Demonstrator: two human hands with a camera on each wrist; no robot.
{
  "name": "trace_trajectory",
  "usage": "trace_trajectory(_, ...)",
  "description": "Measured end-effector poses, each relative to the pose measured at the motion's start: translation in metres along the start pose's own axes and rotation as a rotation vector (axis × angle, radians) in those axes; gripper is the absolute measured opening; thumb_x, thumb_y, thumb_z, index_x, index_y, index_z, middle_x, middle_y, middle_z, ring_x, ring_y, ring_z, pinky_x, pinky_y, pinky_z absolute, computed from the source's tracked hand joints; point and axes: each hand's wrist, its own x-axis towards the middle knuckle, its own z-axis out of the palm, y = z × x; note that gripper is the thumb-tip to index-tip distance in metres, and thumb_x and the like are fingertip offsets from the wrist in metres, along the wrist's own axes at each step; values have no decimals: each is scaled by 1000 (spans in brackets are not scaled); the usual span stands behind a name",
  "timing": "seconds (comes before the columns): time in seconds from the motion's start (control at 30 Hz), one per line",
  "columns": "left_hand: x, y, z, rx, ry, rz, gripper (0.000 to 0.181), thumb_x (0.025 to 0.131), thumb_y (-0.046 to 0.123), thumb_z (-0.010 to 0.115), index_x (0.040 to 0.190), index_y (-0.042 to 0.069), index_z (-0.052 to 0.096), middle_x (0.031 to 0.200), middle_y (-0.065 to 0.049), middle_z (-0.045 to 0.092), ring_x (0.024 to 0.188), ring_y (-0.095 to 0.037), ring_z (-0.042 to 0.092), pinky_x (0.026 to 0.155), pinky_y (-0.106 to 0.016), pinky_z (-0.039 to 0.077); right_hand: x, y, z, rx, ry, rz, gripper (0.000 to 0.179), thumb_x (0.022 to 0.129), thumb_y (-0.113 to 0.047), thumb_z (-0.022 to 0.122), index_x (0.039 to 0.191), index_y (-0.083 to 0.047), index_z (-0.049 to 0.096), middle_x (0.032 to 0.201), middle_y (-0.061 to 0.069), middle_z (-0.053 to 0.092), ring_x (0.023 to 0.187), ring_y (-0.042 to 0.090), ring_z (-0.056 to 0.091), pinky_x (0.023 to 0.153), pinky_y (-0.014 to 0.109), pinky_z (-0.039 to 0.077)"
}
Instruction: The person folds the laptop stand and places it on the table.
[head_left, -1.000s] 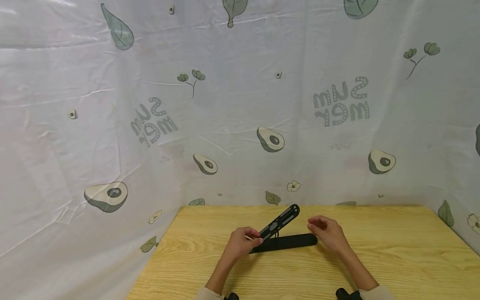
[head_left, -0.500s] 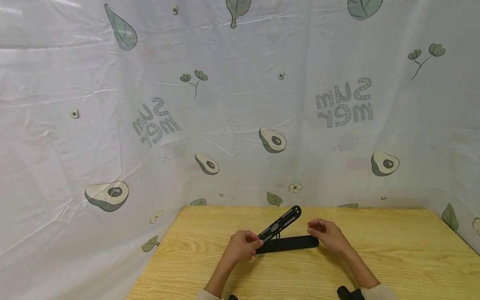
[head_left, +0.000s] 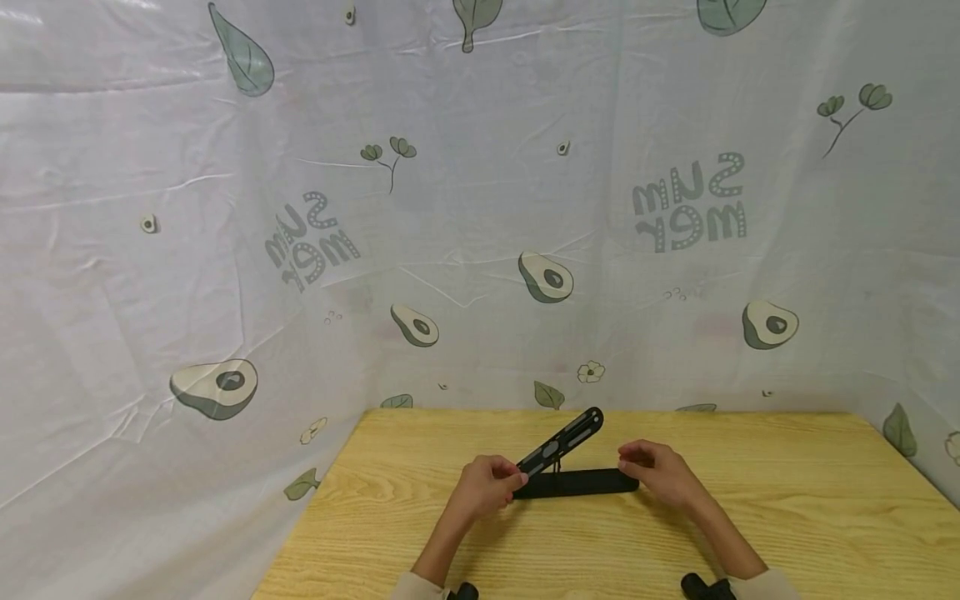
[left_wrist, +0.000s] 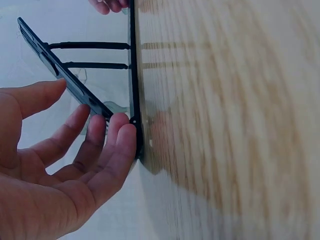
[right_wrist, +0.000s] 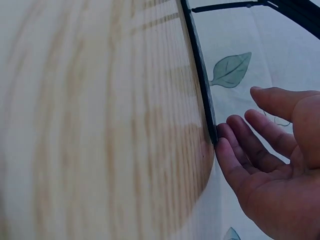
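Note:
A black folding stand (head_left: 585, 482), perhaps a laptop stand, has its long base bar on the table. Its upper arm (head_left: 552, 448), with grey pads on top, slants up from the left-end hinge; two thin struts (left_wrist: 95, 65) join it to the base. My left hand (head_left: 485, 487) holds the stand at the hinge end, thumb and fingertips on the arm and its last fingers beside the base. At the base's other end is my right hand (head_left: 663, 475), fingers loosely bent and lower fingertips (right_wrist: 225, 145) right at the bar's tip.
A wood-grain table (head_left: 780, 492) carries the stand. Behind it and along both sides hangs a pale curtain (head_left: 465, 208) printed with avocados and leaves. Black wrist-worn devices (head_left: 705, 587) show near both sleeves.
The base bar has turned slightly, lying a little more level across the view. My right fingertips have come lower, closer to its right end. My left hand keeps its hold.

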Motion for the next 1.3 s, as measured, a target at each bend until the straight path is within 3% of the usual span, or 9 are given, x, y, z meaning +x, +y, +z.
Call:
trace_trajectory(0.37, 10, -8, -1, -9, -4, 28, 18, 99, 20, 79, 102, 3, 77, 91, -21, 74, 74, -23, 68, 69, -38, 62, -10, -7, -4, -38, -9, 12, 37, 105, -16, 69, 133, 8, 66, 120, 17, 75, 110, 30, 72, 83, 29, 60)
trace_trajectory(0.53, 13, -10, -1, -14, -5, 34, 17, 98, 19, 79, 104, 3, 77, 90, -22, 74, 75, -23, 67, 70, -38, 61, -14, -9, -5, -25, -18, 29, 38, 105, -16, 70, 134, 8, 65, 121, 17, 75, 111, 30, 72, 84, 31, 60)
trace_trajectory(0.87, 19, -12, -2, -3, 15, 56, 14, 99, 14, 77, 105, 2, 77, 93, -10, 73, 79, -29, 72, 73, -41, 65, -20, -10, -6, -8, -30, 55, 43, 105, -19, 70, 136, 9, 63, 124, 18, 73, 111, 30, 72, 88, 38, 62)
trace_trajectory(1.13, 23, -13, -2, -3, 15, 54, 15, 98, 15, 79, 105, 1, 77, 96, -12, 74, 81, -29, 73, 75, -42, 66, -22, -5, -5, 6, -26, 75, 42, 105, -18, 70, 137, 9, 62, 122, 16, 73, 110, 28, 71, 84, 33, 60)
trace_trajectory(1.3, 24, -12, -3, -9, 10, 43, 16, 99, 15, 78, 107, 1, 76, 98, -12, 73, 84, -29, 73, 76, -41, 65, -26, -5, -6, 40, -34, 83, 40, 105, -15, 69, 136, 10, 63, 123, 18, 73, 110, 28, 71, 86, 37, 61)
